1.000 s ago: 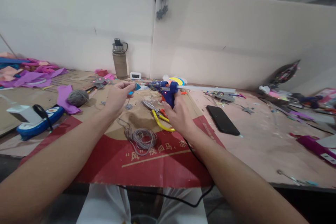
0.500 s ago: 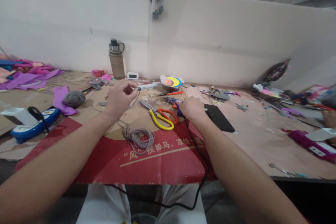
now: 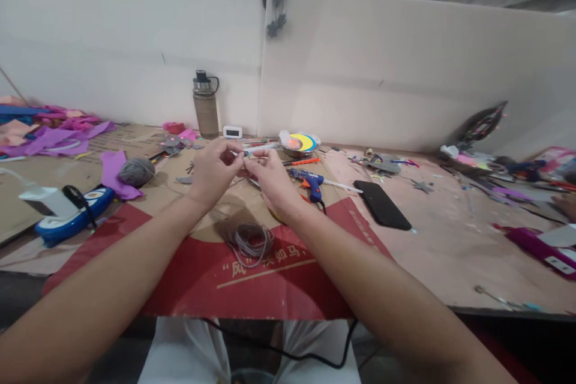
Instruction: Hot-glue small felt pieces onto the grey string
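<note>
My left hand and my right hand meet above the cardboard sheet, fingertips pinched together on a small piece between them; it is too small to name. A blue hot glue gun lies on the cardboard just right of my right hand, its black cord trailing off the front edge. A coil of grey cord lies below my hands. The yellow-handled scissors are mostly hidden behind my right wrist.
A black phone lies right of the glue gun. A water bottle and a small white clock stand at the back wall. Grey yarn ball, purple felt and a blue-white device sit left. Craft clutter fills the right.
My right hand set the glue gun down on the cardboard, let go of it and came left to meet my left hand at the small piece.
</note>
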